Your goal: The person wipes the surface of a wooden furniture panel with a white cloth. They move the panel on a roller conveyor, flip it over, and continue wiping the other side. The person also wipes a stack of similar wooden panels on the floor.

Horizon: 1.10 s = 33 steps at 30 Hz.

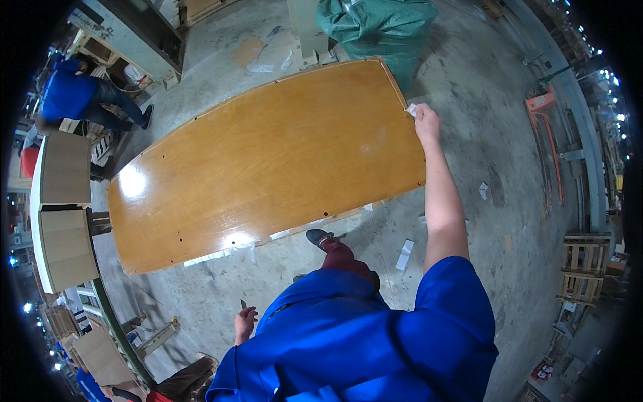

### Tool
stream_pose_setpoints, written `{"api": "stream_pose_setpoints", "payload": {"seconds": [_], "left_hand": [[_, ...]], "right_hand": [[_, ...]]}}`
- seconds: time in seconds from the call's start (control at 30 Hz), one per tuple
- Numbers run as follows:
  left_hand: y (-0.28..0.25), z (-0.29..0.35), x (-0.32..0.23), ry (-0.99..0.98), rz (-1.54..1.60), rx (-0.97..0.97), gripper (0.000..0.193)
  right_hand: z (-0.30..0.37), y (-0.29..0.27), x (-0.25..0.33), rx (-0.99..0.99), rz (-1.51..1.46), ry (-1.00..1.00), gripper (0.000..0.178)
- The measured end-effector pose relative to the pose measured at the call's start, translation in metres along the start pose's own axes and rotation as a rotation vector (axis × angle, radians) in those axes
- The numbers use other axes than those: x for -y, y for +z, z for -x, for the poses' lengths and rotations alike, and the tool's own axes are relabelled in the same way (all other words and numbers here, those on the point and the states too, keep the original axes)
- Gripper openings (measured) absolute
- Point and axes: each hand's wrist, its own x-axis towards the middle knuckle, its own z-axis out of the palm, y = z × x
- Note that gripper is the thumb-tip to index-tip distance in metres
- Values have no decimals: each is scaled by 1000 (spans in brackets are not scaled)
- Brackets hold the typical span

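A long brown wooden panel (268, 161) with a glossy face and several small dark holes lies in front of me, its far edge curved. At its right end, my right hand (427, 122) is closed on a crumpled white scrap (411, 109), held against the panel's edge near the far right corner. Whether the scrap is paper, tape or cloth cannot be made out. Low beside my body, away from the panel, my left hand (246, 325) is closed around a small, thin, dark blade-like tool (244, 305). White film (231, 256) sticks out under the near edge.
A green sack (382, 33) stands past the panel's far right corner, beside a steel column (309, 30). Pale cabinet-like boxes (65, 167) are at the left, near a person in blue (70, 94). White scraps (404, 254) lie on the concrete floor; wooden pallets (583, 268) are far right.
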Motion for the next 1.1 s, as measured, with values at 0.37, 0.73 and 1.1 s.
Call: {"api": "stream_pose_setpoints", "payload": {"seconds": [0.37, 0.73, 1.1], "left_hand": [[10, 13, 16, 17, -69, -12, 25], [2, 6, 27, 54, -51, 32, 26], [-1, 5, 28, 92, -122, 62, 29]], "right_hand": [[14, -14, -7, 36, 76, -11, 18], [88, -68, -22, 35, 79, -16, 17], [135, -93, -37, 11, 64, 26, 10]]}}
